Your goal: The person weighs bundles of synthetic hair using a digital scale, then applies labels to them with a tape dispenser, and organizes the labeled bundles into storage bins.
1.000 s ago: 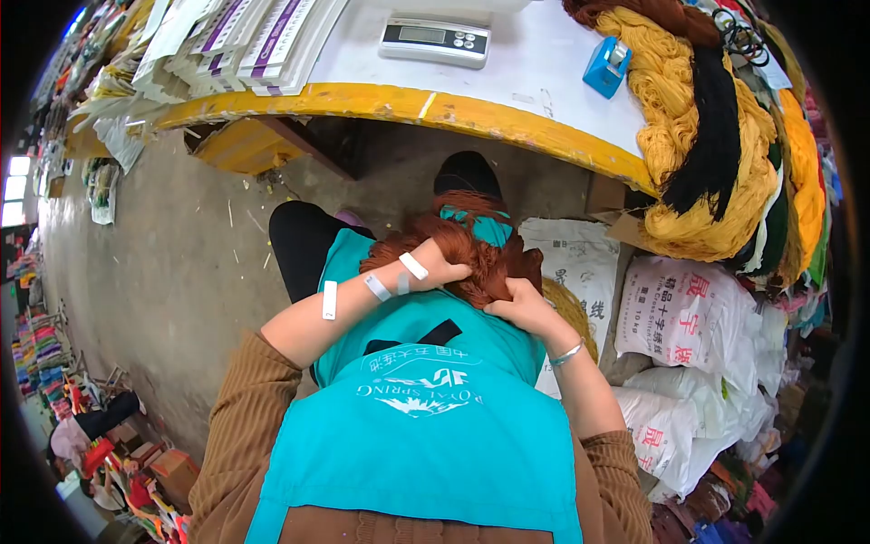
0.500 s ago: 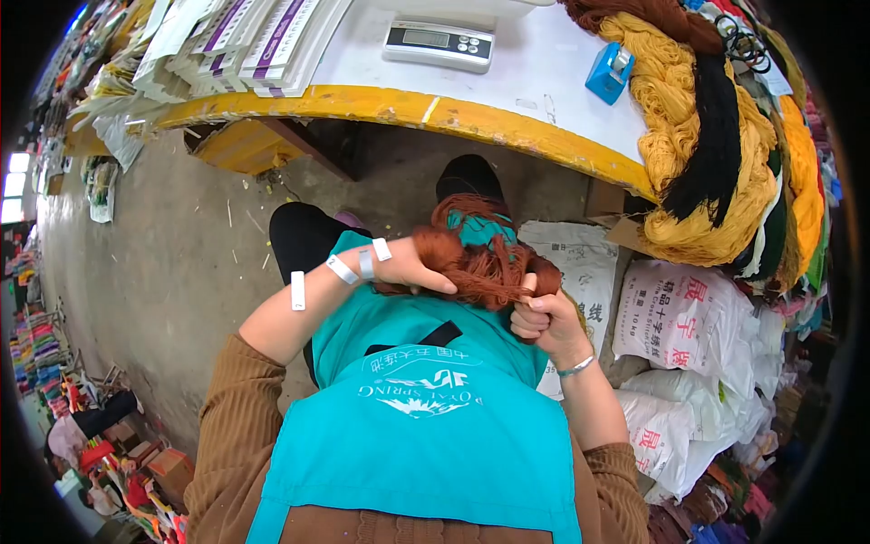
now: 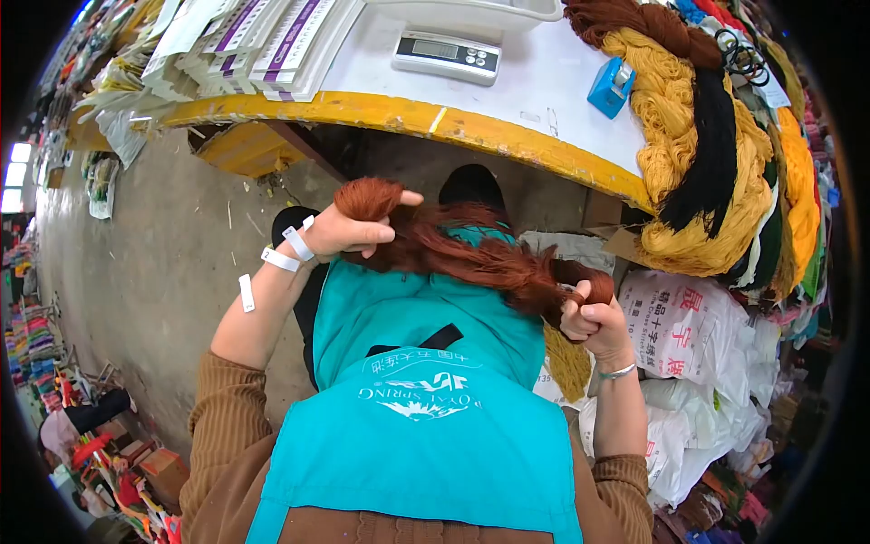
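Observation:
A skein of reddish-brown thread (image 3: 471, 258) stretches between my two hands above my lap. One end loops over my left hand (image 3: 353, 231), whose thumb and forefinger stick out while the other fingers are hidden by the thread. At the other end, my right hand (image 3: 594, 322) has its fingers wrapped round the skein in a fist. Loose strands hang along the middle of the span. Below the thread lies my turquoise apron (image 3: 426, 390).
A yellow-edged table (image 3: 399, 113) stands ahead, bearing a digital scale (image 3: 446, 57), stacked cards (image 3: 281, 45) and a blue tape dispenser (image 3: 611, 87). Yellow skeins (image 3: 666, 136) and a black skein (image 3: 710, 154) hang over its right side. White printed sacks (image 3: 675, 326) lie at right.
My hands have moved apart, the left one up and leftward, the right one to the right. Between them the bunched skein is now drawn out long. Some olive-yellow thread shows beside my right hand.

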The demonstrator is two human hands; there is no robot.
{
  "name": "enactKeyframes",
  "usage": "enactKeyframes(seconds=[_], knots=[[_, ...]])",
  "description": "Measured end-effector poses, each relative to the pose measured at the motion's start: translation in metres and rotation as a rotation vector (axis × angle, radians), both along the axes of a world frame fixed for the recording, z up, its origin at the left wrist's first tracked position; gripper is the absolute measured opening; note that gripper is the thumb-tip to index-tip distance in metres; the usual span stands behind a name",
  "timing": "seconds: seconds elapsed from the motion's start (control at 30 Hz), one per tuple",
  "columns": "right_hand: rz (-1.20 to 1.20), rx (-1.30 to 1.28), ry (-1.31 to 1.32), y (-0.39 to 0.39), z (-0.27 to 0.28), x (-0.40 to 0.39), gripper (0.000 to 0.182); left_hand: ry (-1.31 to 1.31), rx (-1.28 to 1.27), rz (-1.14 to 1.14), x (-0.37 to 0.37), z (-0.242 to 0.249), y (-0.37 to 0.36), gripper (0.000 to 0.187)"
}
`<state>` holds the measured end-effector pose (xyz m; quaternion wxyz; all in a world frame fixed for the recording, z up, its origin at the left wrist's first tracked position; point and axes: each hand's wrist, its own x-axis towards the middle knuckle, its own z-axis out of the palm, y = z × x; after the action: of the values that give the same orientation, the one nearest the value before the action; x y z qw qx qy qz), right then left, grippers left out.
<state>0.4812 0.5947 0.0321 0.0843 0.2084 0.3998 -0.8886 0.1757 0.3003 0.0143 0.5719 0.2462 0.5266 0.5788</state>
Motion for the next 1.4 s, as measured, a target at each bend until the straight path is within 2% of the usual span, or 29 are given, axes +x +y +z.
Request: enactKeyframes(seconds=[0.03, 0.07, 0.1, 0.13, 0.2, 0.23, 0.3, 0.33, 0.43, 0.5, 0.53, 0.6, 0.63, 0.73, 0.93, 1.0, 1.03, 1.1, 1.13, 1.17, 1.27, 1.37, 1.4], knots=[[0.002, -0.116, 0.089, -0.007, 0.004, -0.007, 0.015, -0.113, 0.021, 0.088, 0.007, 0.005, 0.003, 0.063], [0.004, -0.231, 0.179, -0.011, 0.006, -0.012, 0.019, -0.171, 0.072, 0.207, 0.012, 0.012, 0.005, 0.058], [0.033, -0.205, 0.191, -0.011, 0.007, -0.015, 0.018, -0.232, 0.125, 0.326, 0.015, 0.018, 0.006, 0.054], [0.034, -0.202, 0.192, -0.010, 0.006, -0.014, 0.018, -0.294, 0.223, 0.421, 0.008, 0.020, 0.006, 0.043], [-0.162, -0.289, 0.183, -0.006, 0.002, -0.005, 0.015, -0.511, 0.334, 0.695, -0.030, 0.017, -0.006, 0.025], [-0.221, -0.268, 0.163, 0.001, 0.003, 0.001, 0.015, -0.554, 0.409, 0.701, -0.060, 0.011, -0.025, 0.023], [-0.209, -0.276, 0.312, 0.020, -0.007, 0.016, 0.015, -0.523, 0.425, 0.914, -0.100, 0.009, -0.061, 0.029], [-0.195, -0.227, 0.402, 0.023, -0.003, 0.017, 0.019, -0.511, 0.330, 1.050, -0.116, 0.012, -0.074, 0.030], [-0.440, -0.222, 0.296, 0.047, -0.011, 0.050, 0.021, -0.472, 0.374, 1.066, -0.170, -0.013, -0.137, 0.030], [-0.511, -0.164, 0.302, 0.075, -0.019, 0.075, 0.024, -0.408, 0.349, 1.100, -0.193, -0.011, -0.167, 0.032], [-0.470, -0.102, 0.325, 0.092, -0.026, 0.088, 0.028, -0.370, 0.336, 1.100, -0.206, -0.009, -0.183, 0.032], [-0.550, 0.046, 0.041, 0.106, -0.011, 0.101, 0.030, -0.307, 0.290, 1.155, -0.214, 0.003, -0.198, 0.032], [-0.635, 0.221, -0.192, 0.108, -0.003, 0.105, 0.032, -0.274, 0.283, 1.170, -0.216, 0.013, -0.201, 0.032], [-0.723, 0.460, -0.285, 0.130, 0.004, 0.116, 0.031, -0.197, 0.277, 1.213, -0.225, 0.032, -0.214, 0.033], [-1.046, 0.867, -0.429, 0.197, 0.023, 0.156, 0.028, -0.026, 0.213, 1.362, -0.260, 0.044, -0.257, 0.033], [-1.035, 1.112, -0.631, 0.230, 0.024, 0.192, 0.026, -0.001, 0.217, 1.425, -0.273, 0.047, -0.279, 0.029], [-1.035, 1.115, -0.627, 0.246, 0.027, 0.214, 0.026, 0.042, 0.192, 1.467, -0.284, 0.048, -0.299, 0.027], [-0.680, 1.710, -0.823, 0.274, 0.034, 0.261, 0.025, 0.090, 0.109, 1.621, -0.283, 0.063, -0.303, 0.025], [-0.459, 1.990, -0.907, 0.287, 0.038, 0.277, 0.026, 0.089, 0.127, 1.617, -0.284, 0.067, -0.306, 0.025], [-0.369, 1.988, -1.069, 0.297, 0.043, 0.288, 0.029, 0.089, 0.144, 1.609, -0.286, 0.071, -0.309, 0.025], [-0.216, 1.670, -0.874, 0.282, 0.078, 0.274, 0.023, 0.018, 0.178, 1.541, -0.277, 0.078, -0.286, 0.027], [-0.175, 1.560, -0.908, 0.248, 0.130, 0.230, 0.026, -0.079, 0.243, 1.401, -0.274, 0.068, -0.271, 0.029], [-0.227, 1.670, -0.707, 0.248, 0.139, 0.228, 0.025, -0.135, 0.256, 1.360, -0.271, 0.067, -0.264, 0.030]])
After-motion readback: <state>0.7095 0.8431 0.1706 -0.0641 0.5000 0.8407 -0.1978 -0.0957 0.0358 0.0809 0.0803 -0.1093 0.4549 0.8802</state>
